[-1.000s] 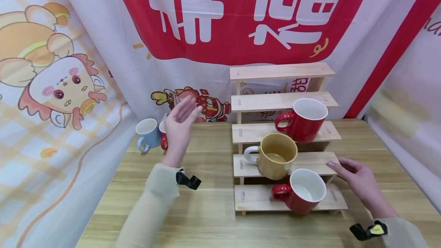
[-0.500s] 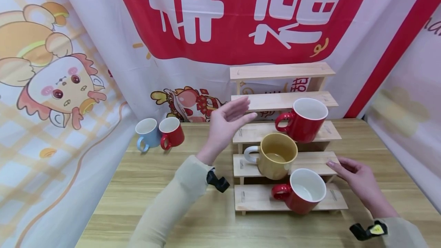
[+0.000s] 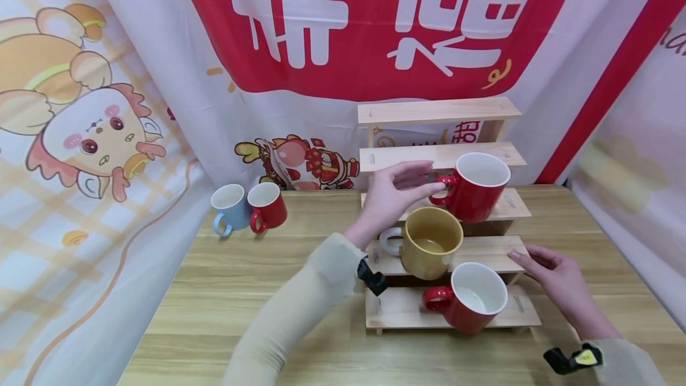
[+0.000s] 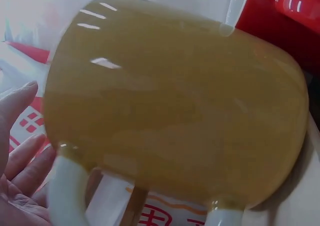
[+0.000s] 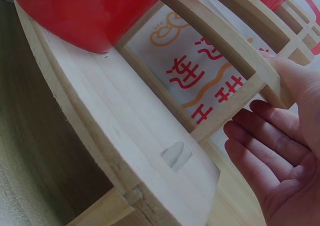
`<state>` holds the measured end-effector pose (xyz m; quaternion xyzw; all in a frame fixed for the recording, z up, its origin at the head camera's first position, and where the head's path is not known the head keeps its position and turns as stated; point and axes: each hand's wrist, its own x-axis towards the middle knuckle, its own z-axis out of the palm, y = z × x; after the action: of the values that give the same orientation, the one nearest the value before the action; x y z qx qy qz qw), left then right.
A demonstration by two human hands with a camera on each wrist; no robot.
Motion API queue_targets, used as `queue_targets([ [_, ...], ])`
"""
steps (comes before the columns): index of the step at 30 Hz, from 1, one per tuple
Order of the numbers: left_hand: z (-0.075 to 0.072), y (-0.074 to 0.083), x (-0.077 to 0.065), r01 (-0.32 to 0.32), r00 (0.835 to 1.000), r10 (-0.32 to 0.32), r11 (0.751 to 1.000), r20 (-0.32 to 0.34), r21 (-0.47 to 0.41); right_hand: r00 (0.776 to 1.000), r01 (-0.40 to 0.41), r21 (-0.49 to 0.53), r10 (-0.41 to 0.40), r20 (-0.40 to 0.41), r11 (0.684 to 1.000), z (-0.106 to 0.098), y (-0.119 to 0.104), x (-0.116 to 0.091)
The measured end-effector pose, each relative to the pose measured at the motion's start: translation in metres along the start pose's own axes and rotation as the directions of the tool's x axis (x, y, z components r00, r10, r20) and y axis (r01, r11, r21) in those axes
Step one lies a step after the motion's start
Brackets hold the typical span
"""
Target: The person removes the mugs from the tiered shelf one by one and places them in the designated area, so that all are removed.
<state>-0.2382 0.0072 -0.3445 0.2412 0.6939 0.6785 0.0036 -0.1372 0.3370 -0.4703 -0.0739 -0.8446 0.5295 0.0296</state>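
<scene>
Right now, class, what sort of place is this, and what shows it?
Probably a staged tabletop booth: printed cloths hang round three sides of a table, where a stepped rack holds mugs.

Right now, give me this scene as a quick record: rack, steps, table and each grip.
Rack: wooden, five steps
Bottom step: lower red mug
Second step: yellow mug with white handle
Third step: upper red mug
Table: blue mug beside another red mug, left of rack
Left grip: fingers extended at upper red mug's handle, contact unclear
Right grip: holds second step's right end
</scene>
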Motion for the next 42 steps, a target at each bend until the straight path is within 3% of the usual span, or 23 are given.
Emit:
queue_targets([
  [8,0.010,-0.005,0.007,0.093,0.993,-0.095,0.995,0.063,0.035,1.000,-0.004,0.000,0.004,-0.002,1.000,0.001,0.002,0.001],
  [14,0.017,-0.005,0.012,0.126,0.989,-0.131,0.989,0.064,0.084,1.000,-0.008,0.006,0.008,0.002,1.000,0.002,0.004,0.001],
  [23,0.023,-0.008,0.017,0.078,0.996,-0.082,0.988,0.026,0.137,1.000,-0.012,0.004,0.012,0.001,1.000,0.001,0.002,0.001],
  [42,0.025,-0.006,0.017,0.083,0.996,-0.088,0.987,0.024,0.141,1.000,-0.013,-0.002,0.013,0.000,1.000,0.000,0.002,0.001],
])
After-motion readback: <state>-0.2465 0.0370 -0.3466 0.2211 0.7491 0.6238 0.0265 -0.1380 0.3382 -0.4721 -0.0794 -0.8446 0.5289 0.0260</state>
